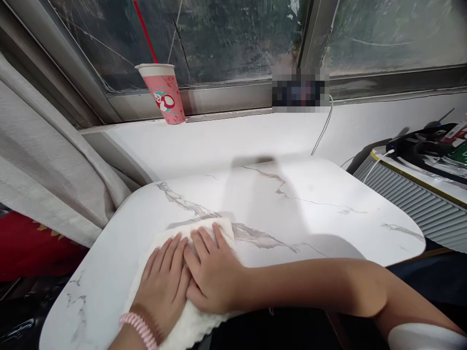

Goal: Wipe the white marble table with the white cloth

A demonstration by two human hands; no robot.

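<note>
A white cloth (193, 323) is spread on the marble-patterned white table (328, 194), towards its near left side. My left hand (164, 277) lies flat on the cloth, fingers stretched out and pointing away from me; a pink coiled band circles that wrist. Beside it, my right hand (213, 272) presses palm down on the same cloth, its thumb side touching the left hand. Neither hand grips anything. The cloth's far edge shows just beyond my fingertips, while parts of it are hidden under both hands.
On the window ledge stands a pink paper cup (166, 95) with a red straw. A blurred-out object (301, 90) with a white cable (323, 126) sits farther right. A ribbed cabinet (419, 180) carrying dark items is at right; a grey curtain (54, 146) hangs left.
</note>
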